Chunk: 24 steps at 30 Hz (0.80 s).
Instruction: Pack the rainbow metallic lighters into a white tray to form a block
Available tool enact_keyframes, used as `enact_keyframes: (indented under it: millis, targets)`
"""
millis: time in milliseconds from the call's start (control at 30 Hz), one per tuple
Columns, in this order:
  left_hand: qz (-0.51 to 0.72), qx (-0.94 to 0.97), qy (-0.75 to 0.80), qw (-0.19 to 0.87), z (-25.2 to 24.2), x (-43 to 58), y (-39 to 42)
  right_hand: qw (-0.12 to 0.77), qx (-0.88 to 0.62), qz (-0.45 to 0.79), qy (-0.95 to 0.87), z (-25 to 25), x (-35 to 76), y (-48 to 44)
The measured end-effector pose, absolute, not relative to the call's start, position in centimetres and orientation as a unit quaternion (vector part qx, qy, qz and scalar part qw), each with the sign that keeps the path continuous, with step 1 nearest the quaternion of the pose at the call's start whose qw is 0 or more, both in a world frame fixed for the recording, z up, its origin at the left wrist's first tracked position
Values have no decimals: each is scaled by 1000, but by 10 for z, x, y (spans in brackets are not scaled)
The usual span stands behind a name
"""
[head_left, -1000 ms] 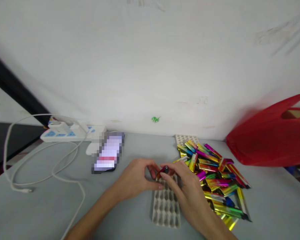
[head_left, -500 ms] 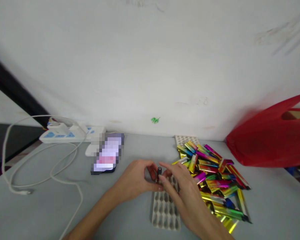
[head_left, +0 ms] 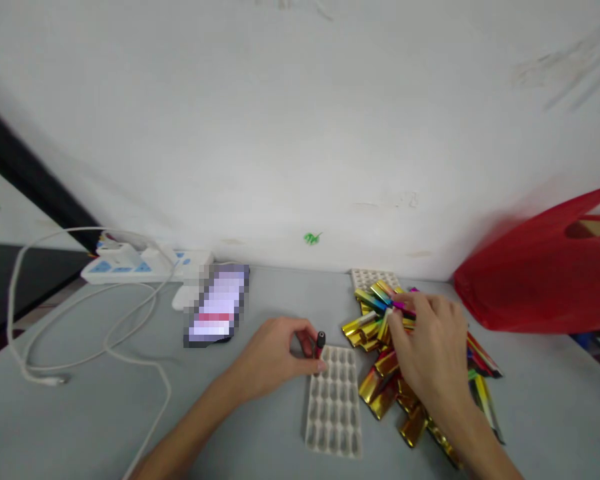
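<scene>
My left hand [head_left: 283, 350] is closed, with thumb and fingers pinching a small dark red tube with a black top [head_left: 321, 341]. The tube stands nearly upright over the upper left corner of a pale grey tray [head_left: 333, 400] with rows of oval hollows. To the right, my right hand [head_left: 433, 340] reaches into a heap of shiny, many-coloured foil strips [head_left: 377, 393]. Its thumb and bent fingers close around a magenta foil strip [head_left: 403, 309] near the top of the heap; part of that strip is hidden behind the fingers.
A second pale tray [head_left: 373, 277] lies by the wall, behind the heap. At the right stands a red bag [head_left: 530, 280]. On the left are a phone [head_left: 219, 303], a white power strip [head_left: 145, 267] and a looping white cable [head_left: 155, 370] on the grey table [head_left: 260, 433].
My right hand has left the tube and moved right onto the foil heap, uncovering more of the tray. My left hand stays almost in place and still holds the tube.
</scene>
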<state>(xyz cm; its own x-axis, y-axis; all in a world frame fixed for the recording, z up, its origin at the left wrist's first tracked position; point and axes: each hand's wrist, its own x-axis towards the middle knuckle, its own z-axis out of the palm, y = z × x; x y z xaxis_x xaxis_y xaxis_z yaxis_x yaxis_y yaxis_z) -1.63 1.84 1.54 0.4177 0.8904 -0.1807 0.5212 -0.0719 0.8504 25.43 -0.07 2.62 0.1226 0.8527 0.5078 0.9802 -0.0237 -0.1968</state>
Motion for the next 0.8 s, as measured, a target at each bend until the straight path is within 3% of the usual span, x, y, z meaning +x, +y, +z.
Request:
enact_keyframes:
  millis: [200,800]
  targets:
    - [202,699,498,472,15,-16,18,163,-768,-144,-603,21,285,11]
    - [206,698,499,471,12,-16,19,160,-797,-42,-581,13,288,20]
